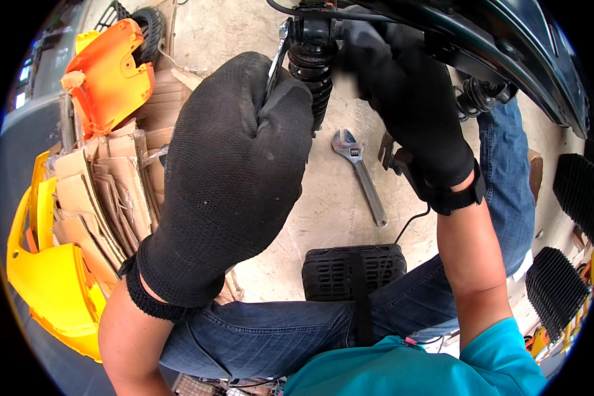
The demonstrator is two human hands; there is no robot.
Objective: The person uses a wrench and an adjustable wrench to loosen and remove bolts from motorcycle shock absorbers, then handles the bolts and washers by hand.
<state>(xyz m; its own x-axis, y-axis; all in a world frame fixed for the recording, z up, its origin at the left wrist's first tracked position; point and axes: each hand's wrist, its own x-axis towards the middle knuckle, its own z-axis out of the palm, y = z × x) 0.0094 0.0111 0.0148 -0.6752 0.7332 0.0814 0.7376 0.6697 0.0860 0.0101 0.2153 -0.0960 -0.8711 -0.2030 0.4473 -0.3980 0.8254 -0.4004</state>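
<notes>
My left hand (234,171), in a black knit glove, is closed around a silver wrench (278,56) whose head sits at the top mount of a black coil shock absorber (313,72). My right hand (409,99), also gloved in black, grips the upper part of that shock absorber from the right, under a dark vehicle body panel (508,46). A second black spring (475,99) shows further right. An adjustable wrench (362,175) lies on the concrete floor below, untouched.
Flattened cardboard (105,191) is stacked at the left, with an orange plastic panel (109,72) and yellow plastic panels (46,277) beside it. A black ribbed pad (353,270) lies by my jeans-clad legs. Black ribbed parts (561,284) sit at the right.
</notes>
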